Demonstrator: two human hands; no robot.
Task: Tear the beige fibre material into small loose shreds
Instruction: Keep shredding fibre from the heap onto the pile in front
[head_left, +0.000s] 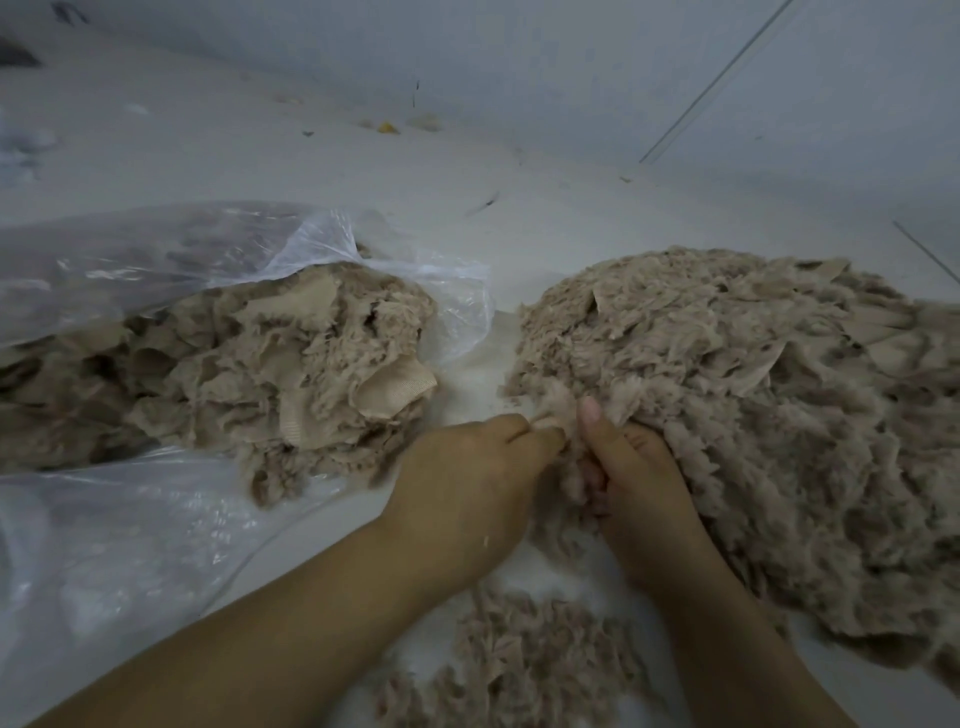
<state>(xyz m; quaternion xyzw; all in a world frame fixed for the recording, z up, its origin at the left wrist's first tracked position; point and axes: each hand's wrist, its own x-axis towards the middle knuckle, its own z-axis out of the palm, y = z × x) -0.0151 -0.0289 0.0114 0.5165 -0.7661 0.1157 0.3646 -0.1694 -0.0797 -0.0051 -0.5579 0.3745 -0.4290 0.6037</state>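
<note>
A: Well, where's the fibre being torn right now?
B: A small beige fibre clump (563, 423) sits between the two hands, near centre. The left hand (467, 483) pinches its left end with curled fingers; the right hand (639, 488) grips the other side, thumb pointing away.

A: And around it?
B: Just right of the hands, touching the right one, is a big mound of loose shreds (753, 415). A smaller scatter of shreds (519, 670) lies nearer, between the forearms.

A: The untorn stock?
B: On the left, a heap of coarser beige material (249, 364) with woven fabric pieces spills from a clear plastic bag (156, 260) lying open on its side.

A: What's underneath?
B: A pale grey floor (363, 171), with small bits of debris at the far side.
</note>
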